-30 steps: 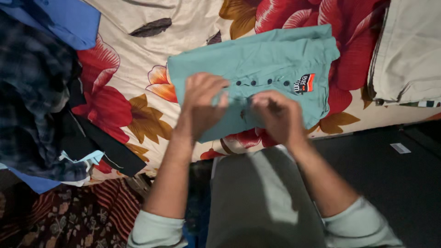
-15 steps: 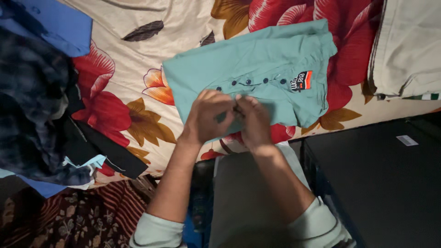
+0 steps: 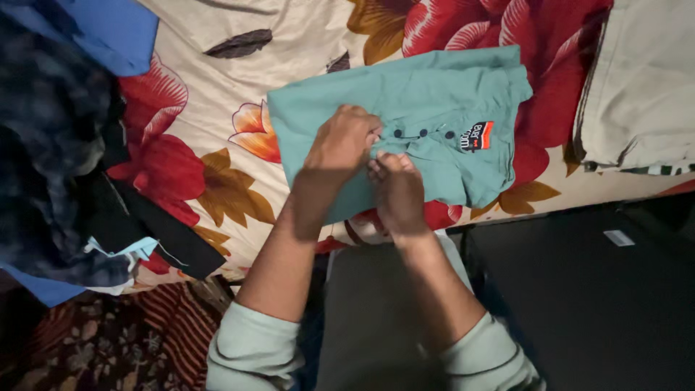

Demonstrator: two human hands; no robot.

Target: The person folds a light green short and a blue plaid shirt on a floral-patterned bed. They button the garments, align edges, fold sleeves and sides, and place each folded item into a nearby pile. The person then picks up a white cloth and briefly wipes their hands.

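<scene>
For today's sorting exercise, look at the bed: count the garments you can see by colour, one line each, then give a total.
Teal folded button-front shirt, under both hands: 1
Beige folded cloth garment: 1
Bright blue cloth garment: 1
Dark blue checked cloth garment: 1
Black cloth garment: 1
Total: 5

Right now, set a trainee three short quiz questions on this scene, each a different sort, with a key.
1. True or false: both hands rest on the teal shirt.
2. The shirt's dark buttons lie: A) in a row B) in a ring C) scattered.
3. Fill in: the bedsheet is printed with large ____.

Key: 1 true: the left hand and the right hand meet at the placket. 2 A. 3 flowers.
</scene>
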